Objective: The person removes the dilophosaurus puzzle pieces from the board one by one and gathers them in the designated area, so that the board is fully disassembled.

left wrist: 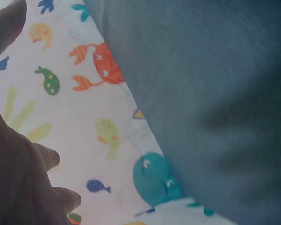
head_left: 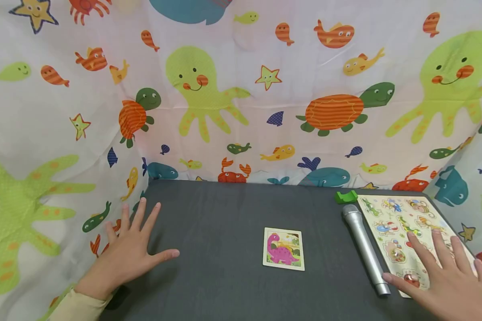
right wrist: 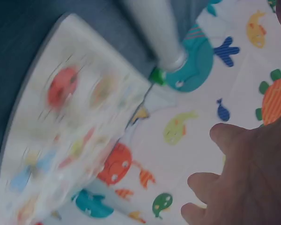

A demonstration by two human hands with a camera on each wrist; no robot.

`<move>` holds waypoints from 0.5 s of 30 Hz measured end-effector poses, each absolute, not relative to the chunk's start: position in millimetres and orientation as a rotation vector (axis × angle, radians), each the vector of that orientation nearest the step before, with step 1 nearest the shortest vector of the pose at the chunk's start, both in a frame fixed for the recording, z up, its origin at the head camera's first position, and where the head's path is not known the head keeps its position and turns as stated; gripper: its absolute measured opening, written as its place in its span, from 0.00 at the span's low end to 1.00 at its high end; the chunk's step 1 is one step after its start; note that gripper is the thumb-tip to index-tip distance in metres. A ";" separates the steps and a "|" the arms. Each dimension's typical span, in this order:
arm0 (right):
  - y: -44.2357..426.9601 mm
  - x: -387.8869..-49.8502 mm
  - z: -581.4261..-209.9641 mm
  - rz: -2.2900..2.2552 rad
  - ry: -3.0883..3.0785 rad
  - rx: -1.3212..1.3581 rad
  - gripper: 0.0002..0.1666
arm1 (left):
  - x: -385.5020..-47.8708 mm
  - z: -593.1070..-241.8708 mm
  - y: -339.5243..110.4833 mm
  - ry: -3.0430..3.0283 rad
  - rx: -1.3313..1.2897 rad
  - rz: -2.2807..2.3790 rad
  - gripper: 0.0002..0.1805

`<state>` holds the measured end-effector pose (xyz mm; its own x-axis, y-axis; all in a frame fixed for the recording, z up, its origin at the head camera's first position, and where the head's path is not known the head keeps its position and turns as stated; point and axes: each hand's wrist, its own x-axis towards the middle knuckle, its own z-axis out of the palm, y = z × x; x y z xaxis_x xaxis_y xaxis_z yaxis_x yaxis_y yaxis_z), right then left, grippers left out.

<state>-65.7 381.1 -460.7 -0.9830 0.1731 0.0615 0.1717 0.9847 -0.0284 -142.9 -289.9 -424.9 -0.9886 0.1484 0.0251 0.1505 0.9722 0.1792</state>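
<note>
My left hand [head_left: 130, 252] hovers with fingers spread over the left side of the dark table [head_left: 209, 232], holding nothing. On the right, my right hand [head_left: 451, 276] is spread too, above the lower part of a wooden peg puzzle board [head_left: 421, 236] with animal pictures. Its thumb appears close to the lower end of a silver microphone [head_left: 365, 249]; whether they touch I cannot tell. Near the table's middle lies a small square picture puzzle [head_left: 283, 249] of a pink dinosaur. The right wrist view shows the board [right wrist: 61, 122] and microphone [right wrist: 159, 33], somewhat blurred.
A small green block with a notch [head_left: 346, 197] sits at the back right, beyond the microphone's head. White cloth [head_left: 241, 89] printed with sea animals rises along the back and both sides of the table. A dark object [head_left: 118, 298] shows at my left wrist.
</note>
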 end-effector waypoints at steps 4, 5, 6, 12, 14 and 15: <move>359.6 -79.4 -454.7 0.097 -3.075 -0.131 0.77 | -148.6 -427.1 -275.0 -3.118 -0.275 -0.344 0.74; 352.4 -83.3 -452.7 0.113 -3.070 -0.084 0.76 | -150.5 -428.8 -269.9 -3.118 -0.287 -0.349 0.75; 344.4 -87.2 -450.3 0.134 -3.066 -0.042 0.75 | -152.5 -430.5 -264.1 -3.117 -0.301 -0.356 0.75; 286.6 -115.3 -441.2 0.369 -3.058 0.179 0.67 | -168.3 -443.8 -217.2 -3.091 -0.414 -0.467 0.74; 267.0 -125.6 -443.0 0.476 -3.025 0.256 0.63 | -174.4 -448.7 -198.0 -3.083 -0.442 -0.542 0.72; 257.6 -130.4 -444.5 0.523 -3.010 0.293 0.60 | -177.6 -451.3 -188.1 -3.077 -0.457 -0.579 0.70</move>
